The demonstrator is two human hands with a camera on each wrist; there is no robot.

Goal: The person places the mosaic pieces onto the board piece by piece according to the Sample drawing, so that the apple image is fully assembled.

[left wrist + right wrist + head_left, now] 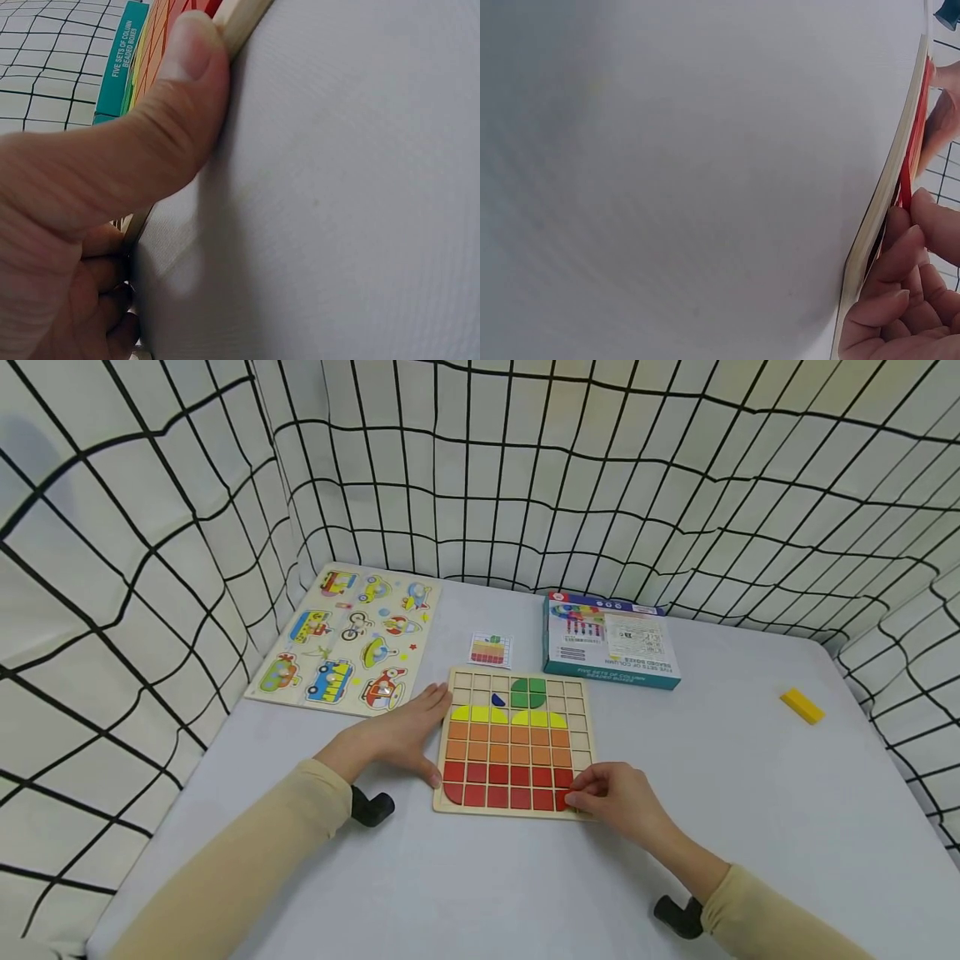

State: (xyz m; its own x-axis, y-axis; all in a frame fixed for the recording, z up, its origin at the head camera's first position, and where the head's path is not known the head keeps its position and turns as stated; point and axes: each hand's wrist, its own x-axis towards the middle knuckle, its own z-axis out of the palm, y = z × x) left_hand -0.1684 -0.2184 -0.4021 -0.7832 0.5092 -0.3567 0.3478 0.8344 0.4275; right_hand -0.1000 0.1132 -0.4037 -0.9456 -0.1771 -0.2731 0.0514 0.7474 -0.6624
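A wooden grid board (585, 739) lies on the table, filled with rows of red, orange and yellow tiles. Higher on it are green tiles (528, 693) and a small dark blue tile (498, 700). My left hand (401, 735) rests along the board's left edge, fingers stretched toward the upper corner and thumb (191, 67) pressed at the lower part of that edge. At the lower right corner, my right hand (618, 797) pinches a red tile (906, 184) between thumb and forefinger. That tile stands tilted in the right wrist view, close over the board.
Behind the board lies a small pattern card (491, 650), with a teal-edged box (611, 643) to its right. A vehicle puzzle board (345, 639) is at the back left. One yellow block (802, 706) sits far right. Black-and-white grid netting (487, 493) surrounds the table.
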